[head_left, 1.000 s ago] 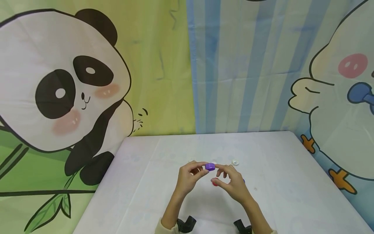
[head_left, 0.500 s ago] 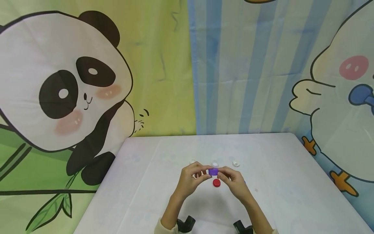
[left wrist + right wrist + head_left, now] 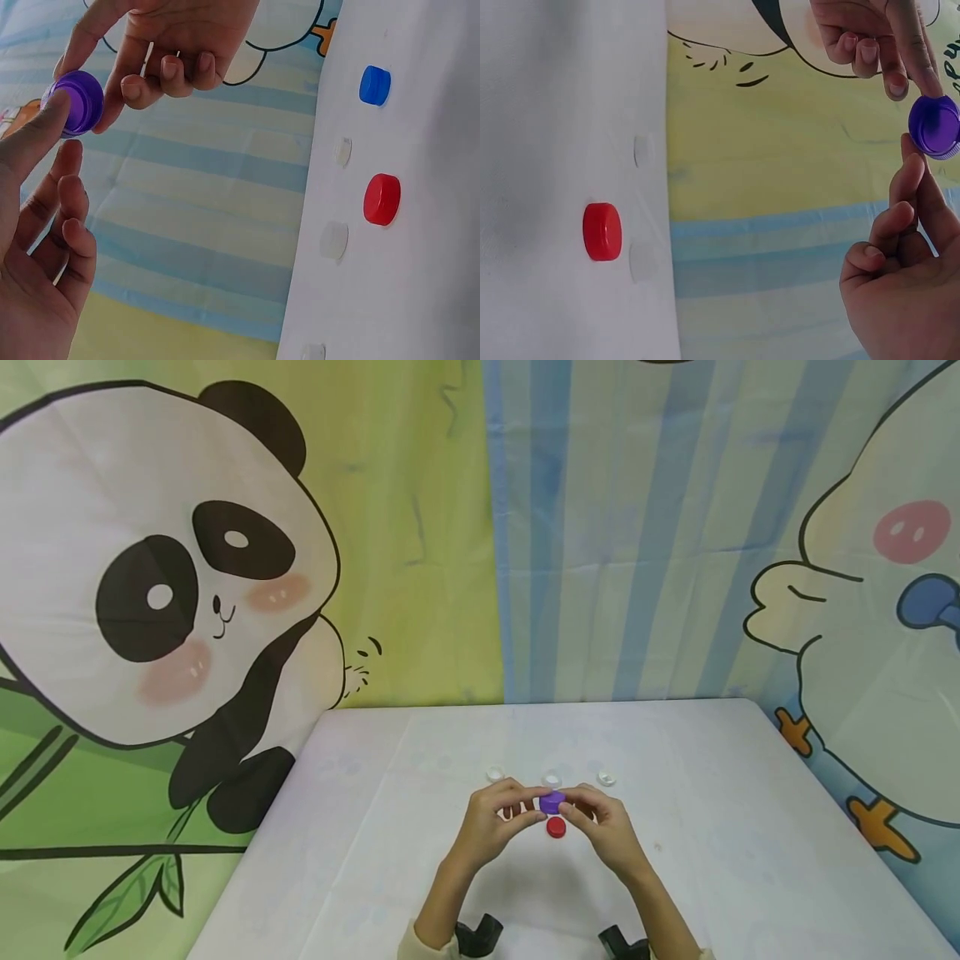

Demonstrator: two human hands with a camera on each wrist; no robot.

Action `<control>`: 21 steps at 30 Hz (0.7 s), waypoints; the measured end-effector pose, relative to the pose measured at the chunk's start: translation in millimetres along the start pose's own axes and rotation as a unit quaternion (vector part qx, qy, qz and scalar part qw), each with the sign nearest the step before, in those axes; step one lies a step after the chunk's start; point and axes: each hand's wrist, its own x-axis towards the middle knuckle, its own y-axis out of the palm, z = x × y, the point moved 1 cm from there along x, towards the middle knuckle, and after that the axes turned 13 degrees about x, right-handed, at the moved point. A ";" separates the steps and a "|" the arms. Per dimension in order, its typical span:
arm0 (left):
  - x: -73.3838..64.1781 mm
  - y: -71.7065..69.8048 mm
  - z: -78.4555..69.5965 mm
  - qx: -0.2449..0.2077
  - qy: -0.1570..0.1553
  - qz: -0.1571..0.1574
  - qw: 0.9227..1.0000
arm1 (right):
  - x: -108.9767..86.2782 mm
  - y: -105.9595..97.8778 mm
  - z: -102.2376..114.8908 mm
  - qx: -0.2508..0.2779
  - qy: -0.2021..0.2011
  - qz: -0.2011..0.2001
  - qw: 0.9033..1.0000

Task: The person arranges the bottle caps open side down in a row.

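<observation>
- Purple cap (image 3: 552, 802): held between both hands, raised off the desk, at lower centre in the head view. Round, short-walled; plain upper face toward the head camera, hollow underside and rim toward the wrist cameras. Ribbing shows along part of the edge in the right wrist view.
- Left hand (image 3: 491, 814): thumb and index finger pinch the cap's left edge; remaining fingers are loosely bent.
- Right hand (image 3: 603, 822): thumb and index finger pinch the opposite edge; remaining fingers are bent.
- Red cap (image 3: 556, 827): on the desk (image 3: 390, 860), just below the purple cap in the head view.
- Whitish caps: three in a spaced row on the desk, left (image 3: 495, 774), middle (image 3: 552, 778) and right (image 3: 606, 778).
- Blue cap (image 3: 375, 85): on the desk, upper right of the left wrist view.
- Writing: dark characters (image 3: 952, 67) on the printed curtain (image 3: 780, 165), upper right of the right wrist view; cut off, not readable with certainty.
</observation>
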 end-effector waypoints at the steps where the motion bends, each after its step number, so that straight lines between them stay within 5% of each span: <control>1: -0.3 0.3 0.3 0.000 -0.003 0.002 1.000 | -0.1 1.1 3.4 -0.007 -0.010 -0.004 1.000; 10: 1.4 -1.6 -5.8 0.011 -0.031 -0.004 0.999 | 0.0 7.8 16.1 -0.050 -0.069 -0.059 0.995; 17: 9.0 -16.5 -29.7 0.017 -0.029 -0.012 0.999 | 0.6 6.9 14.7 -0.057 -0.077 -0.054 0.994; 21: 8.7 -16.6 -30.6 0.023 -0.034 -0.014 0.999 | 0.7 8.0 15.5 -0.072 -0.083 -0.052 0.993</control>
